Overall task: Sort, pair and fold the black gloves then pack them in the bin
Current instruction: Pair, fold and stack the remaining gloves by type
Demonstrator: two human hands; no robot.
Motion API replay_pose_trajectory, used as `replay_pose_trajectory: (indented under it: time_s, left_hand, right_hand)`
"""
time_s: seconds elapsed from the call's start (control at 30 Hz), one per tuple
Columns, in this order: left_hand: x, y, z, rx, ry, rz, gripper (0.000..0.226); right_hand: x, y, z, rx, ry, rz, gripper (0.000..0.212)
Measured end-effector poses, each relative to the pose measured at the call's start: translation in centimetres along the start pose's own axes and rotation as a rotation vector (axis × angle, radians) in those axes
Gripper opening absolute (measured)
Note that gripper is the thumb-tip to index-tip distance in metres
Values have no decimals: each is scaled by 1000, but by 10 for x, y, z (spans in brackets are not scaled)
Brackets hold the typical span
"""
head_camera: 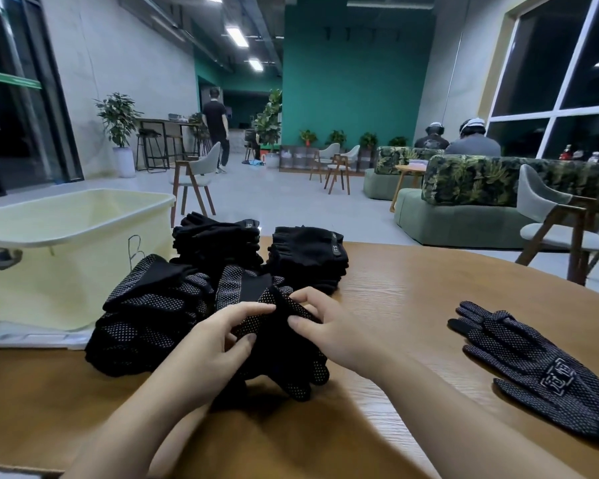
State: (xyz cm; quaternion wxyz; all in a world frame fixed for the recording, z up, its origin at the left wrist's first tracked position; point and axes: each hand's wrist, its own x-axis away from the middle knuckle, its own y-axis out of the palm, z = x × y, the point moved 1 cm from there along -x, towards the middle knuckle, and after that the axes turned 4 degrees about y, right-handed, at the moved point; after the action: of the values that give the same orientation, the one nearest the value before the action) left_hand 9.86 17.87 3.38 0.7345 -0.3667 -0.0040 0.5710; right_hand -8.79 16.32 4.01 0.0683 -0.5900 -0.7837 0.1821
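Note:
A heap of black dotted gloves [146,319] lies on the wooden table in front of me. My left hand [218,337] and my right hand [322,326] both pinch one black dotted glove [277,344] at the near edge of the heap, its fingers hanging toward me. Behind the heap stand two stacks of folded gloves [308,257], side by side. A single glove [533,364] lies flat, dotted palm up, at the right. The pale yellow bin [66,236] stands at the left, beside the heap.
The wooden table [412,305] curves away at the right, with bare wood between my hands and the single glove. A white lid [25,338] lies under the bin. Chairs, sofas and several people are in the room beyond.

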Motion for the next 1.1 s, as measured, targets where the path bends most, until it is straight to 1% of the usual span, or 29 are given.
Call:
replay_pose_trajectory:
  time_s: [0.07,0.17,0.3,0.37,0.47,0.57,0.67,0.73,0.8,0.83,0.9,1.0,1.07,1.1]
  left_hand:
    - [-2,-4,3,-40,5,-2,51]
    - [-9,-11,4,7,4,14,61]
    - [-20,-27,4,65,-16,64,57]
    - [-24,-40,6,90,3,113,56]
    - [-31,-65,3,100,-3,249,61]
    - [-39,-89,-6,169,-102,306,56]
    - [-46,-111,-17,368,-222,344,44]
    - [-48,-124,-21,445,-292,377,38]
    - [-47,-132,-28,390,-351,405,36]
    - [-46,-134,-32,310,-379,411,36]
    - [-46,-136,-43,74,-405,415,35]
    - [-41,-136,-49,-289,-381,417,28]
    - [-37,-134,-44,-484,-361,382,21]
    - [-36,-132,-41,-546,-326,363,21]
  right_hand:
    - [-3,-2,-5,16,-30,42,16]
    - [-11,-6,-14,63,-61,128,13]
    - [-24,-8,-30,-5,-74,199,14]
    - [-32,-5,-40,-90,-66,206,20]
    - [-48,5,-57,-204,-46,210,25]
    - [-70,22,-76,-255,-33,205,32]
    - [-99,44,-85,-270,42,184,45]
    - [-113,58,-88,-297,95,154,54]
    - [-120,68,-89,-311,145,110,57]
    - [-119,72,-90,-302,164,85,56]
    - [-116,80,-88,-223,182,60,52]
    - [-108,85,-83,-38,158,68,44]
    - [-106,87,-80,46,149,76,44]
    - [-106,87,-79,70,144,67,43]
